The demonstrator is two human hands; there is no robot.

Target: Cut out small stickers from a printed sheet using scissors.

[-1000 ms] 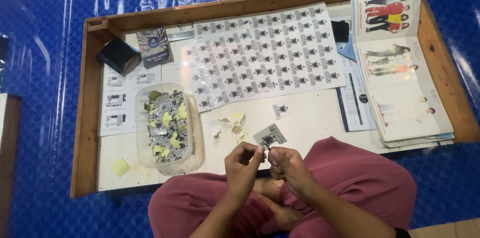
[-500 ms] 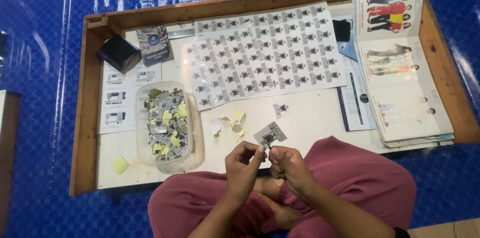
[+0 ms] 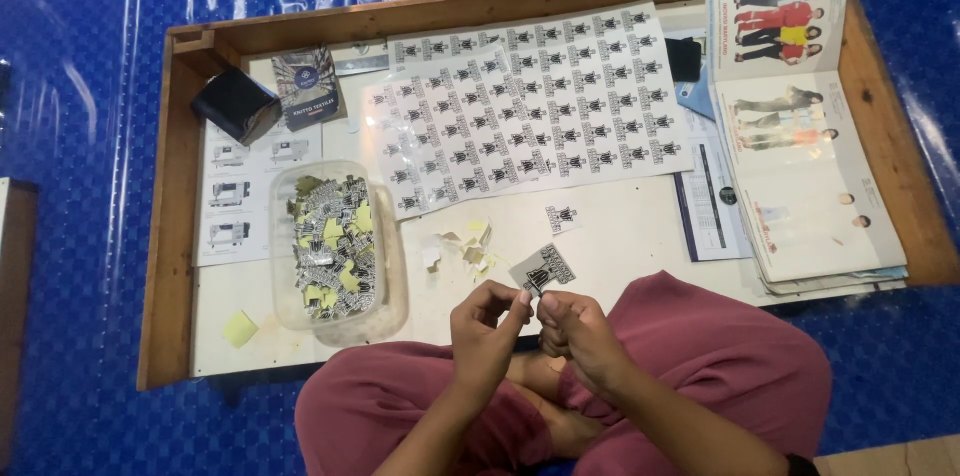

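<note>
At the far left of the low wooden-rimmed worktop (image 3: pixel 165 236) sits a small black box (image 3: pixel 235 104), with a dark booklet (image 3: pixel 309 88) just beside it. Below them lies a white sheet (image 3: pixel 240 204) printed with pictures of machines, and a lone yellow scrap (image 3: pixel 240 328) rests near the front edge. Next comes a clear plastic tub (image 3: pixel 388 281), open at the top and filled with a loose heap of cut black-and-white stickers (image 3: pixel 333 248) mixed with yellow backing pieces. Right of the tub, small peeled scraps (image 3: pixel 466 246) lie scattered on the white surface.

Near the front edge, over pink-trousered crossed legs, the left hand (image 3: pixel 487 331) and right hand (image 3: pixel 580 331) are close together, both pinching one small black-and-white sticker (image 3: pixel 542 269) at their fingertips, raised just above the worktop. Another single sticker (image 3: pixel 562 217) lies flat a little beyond it. Behind spreads a large sticker sheet (image 3: pixel 525 101) with rows of the same design. At the far right lies a stack of open catalogues (image 3: pixel 800 166) showing clothed figures.
</note>
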